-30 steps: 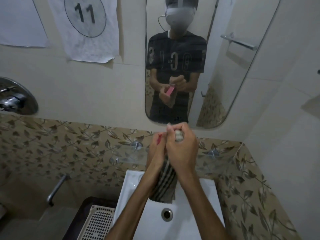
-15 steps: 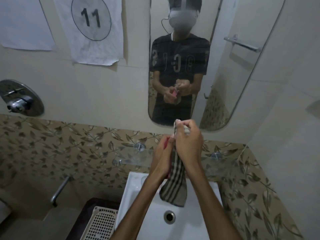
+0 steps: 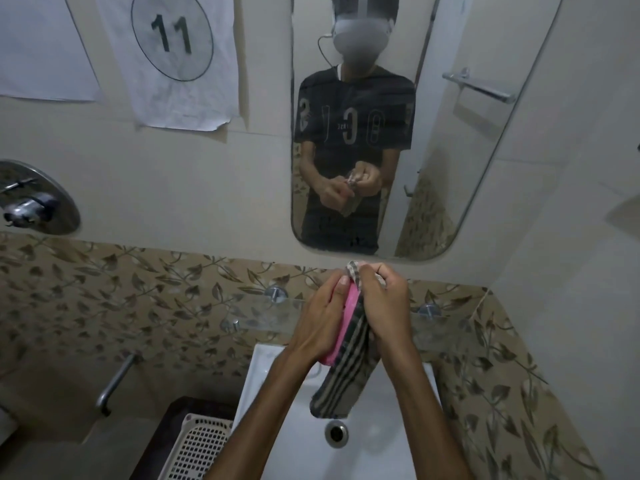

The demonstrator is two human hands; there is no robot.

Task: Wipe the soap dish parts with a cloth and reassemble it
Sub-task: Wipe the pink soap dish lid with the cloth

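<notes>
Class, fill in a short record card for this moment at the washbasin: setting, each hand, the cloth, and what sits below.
setting: white washbasin under a wall mirror
left hand: grips pink soap dish part
right hand: presses striped cloth against it
cloth: hangs down over basin
below: drain; white basket at left

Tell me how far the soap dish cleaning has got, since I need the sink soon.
Mid-wipe. The left hand holds a pink soap dish part over the sink while the right hand presses the striped cloth against it. No other part is visible, so what is already wiped cannot be told. Reassembly is still left.
</notes>
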